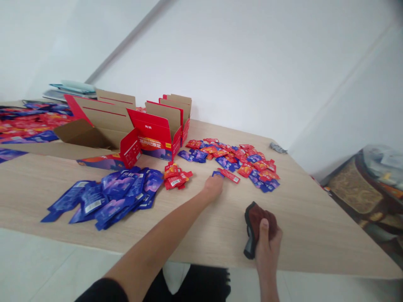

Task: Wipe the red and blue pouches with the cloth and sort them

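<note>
My left hand (214, 187) is stretched over the middle of the table with its fingers curled together on a small blue sachet (218, 173), most of which is hidden. A red sachet (229, 175) lies just beyond those fingertips. Near the front edge, my right hand (269, 243) is wrapped around a dark brown object with a black and grey edge (266, 216); its kind is not clear. Beyond both hands spreads a loose pile of small red and blue sachets (239, 157). Left of my left hand sits a small heap of red sachets (176, 177).
Larger blue pouches (121, 193) lie piled at the front left. Behind them stand open red cardboard boxes (151, 132) with raised flaps. More red and blue packets (34, 123) cover the far left. A crumpled grey item (277, 147) lies by the table's right edge; a patterned chair (355, 184) stands beyond.
</note>
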{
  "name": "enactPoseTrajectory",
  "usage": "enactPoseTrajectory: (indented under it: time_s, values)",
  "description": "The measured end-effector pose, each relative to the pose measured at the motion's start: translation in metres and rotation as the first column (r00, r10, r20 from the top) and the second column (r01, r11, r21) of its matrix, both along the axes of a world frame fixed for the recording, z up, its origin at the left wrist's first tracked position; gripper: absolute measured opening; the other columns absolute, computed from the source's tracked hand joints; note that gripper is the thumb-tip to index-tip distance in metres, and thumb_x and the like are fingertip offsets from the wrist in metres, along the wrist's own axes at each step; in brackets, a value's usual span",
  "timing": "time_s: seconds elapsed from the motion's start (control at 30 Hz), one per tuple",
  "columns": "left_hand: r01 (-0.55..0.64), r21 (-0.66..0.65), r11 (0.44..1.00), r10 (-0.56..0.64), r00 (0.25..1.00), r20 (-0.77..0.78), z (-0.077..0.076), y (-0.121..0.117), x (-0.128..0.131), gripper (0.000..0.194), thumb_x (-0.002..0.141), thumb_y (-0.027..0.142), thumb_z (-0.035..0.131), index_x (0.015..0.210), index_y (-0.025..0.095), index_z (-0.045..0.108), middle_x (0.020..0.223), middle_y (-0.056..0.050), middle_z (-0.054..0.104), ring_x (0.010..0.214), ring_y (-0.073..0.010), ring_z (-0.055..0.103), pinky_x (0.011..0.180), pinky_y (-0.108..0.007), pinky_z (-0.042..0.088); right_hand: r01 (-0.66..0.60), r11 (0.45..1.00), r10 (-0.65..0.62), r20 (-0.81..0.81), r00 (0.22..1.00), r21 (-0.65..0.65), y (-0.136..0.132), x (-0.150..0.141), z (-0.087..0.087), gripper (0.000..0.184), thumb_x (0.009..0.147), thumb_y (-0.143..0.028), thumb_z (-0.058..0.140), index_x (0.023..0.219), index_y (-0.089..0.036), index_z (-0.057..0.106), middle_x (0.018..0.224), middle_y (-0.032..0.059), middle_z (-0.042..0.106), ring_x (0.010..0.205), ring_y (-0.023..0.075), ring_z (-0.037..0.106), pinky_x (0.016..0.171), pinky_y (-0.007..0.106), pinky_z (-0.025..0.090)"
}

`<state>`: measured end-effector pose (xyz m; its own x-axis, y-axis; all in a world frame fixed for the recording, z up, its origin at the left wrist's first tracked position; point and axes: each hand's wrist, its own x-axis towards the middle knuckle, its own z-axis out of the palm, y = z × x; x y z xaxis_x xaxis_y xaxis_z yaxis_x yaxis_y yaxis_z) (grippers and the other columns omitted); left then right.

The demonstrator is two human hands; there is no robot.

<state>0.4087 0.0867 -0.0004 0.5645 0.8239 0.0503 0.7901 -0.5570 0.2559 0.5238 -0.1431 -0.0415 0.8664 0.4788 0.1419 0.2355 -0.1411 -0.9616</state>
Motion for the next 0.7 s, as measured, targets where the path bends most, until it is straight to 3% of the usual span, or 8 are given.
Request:
enactPoseTrajectory:
  time_s: [0.23,0.5,0.7]
  values:
    - [0.023,0.114,0.993,-0.022,1.000,-0.010,-0.001,-0.012,-0.025,0.040,0.101,0.038,0.066,0.134,0.017,0.060,0.137,-0.012,0.060,0.118,-0.0275,0.063,0.098,-0.050,0.056,-0.003,0.999,0.005,-0.031,1.000,0.053,0.003,0.002,-0.004,0.079,0.085,-0.077,0.060,0.135,-0.016,0.055,0.121,0.0126,0.065,0.109,0.0309,0.064,0.095,0.048,0.051]
    - [0.040,0.064,0.997,-0.045,0.995,0.086,-0.001,-0.023,-0.044,0.037,0.101,0.036,0.066,0.133,0.017,0.061,0.134,-0.011,0.062,0.115,-0.0260,0.065,0.096,-0.048,0.057,0.011,0.999,-0.009,-0.043,0.999,0.039,0.001,-0.001,0.002,0.081,0.085,-0.078,0.061,0.135,-0.015,0.055,0.116,0.0126,0.066,0.103,0.0302,0.065,0.091,0.046,0.051]
    - [-0.053,-0.060,0.997,0.064,0.978,0.199,0.022,-0.034,-0.080,0.034,0.104,0.038,0.061,0.129,0.015,0.061,0.116,-0.009,0.068,0.096,-0.0209,0.070,0.084,-0.041,0.060,0.023,0.996,-0.020,-0.040,0.999,0.082,0.000,0.004,-0.003,0.075,0.087,-0.074,0.062,0.135,-0.018,0.056,0.120,0.0109,0.065,0.107,0.0291,0.065,0.092,0.045,0.052]
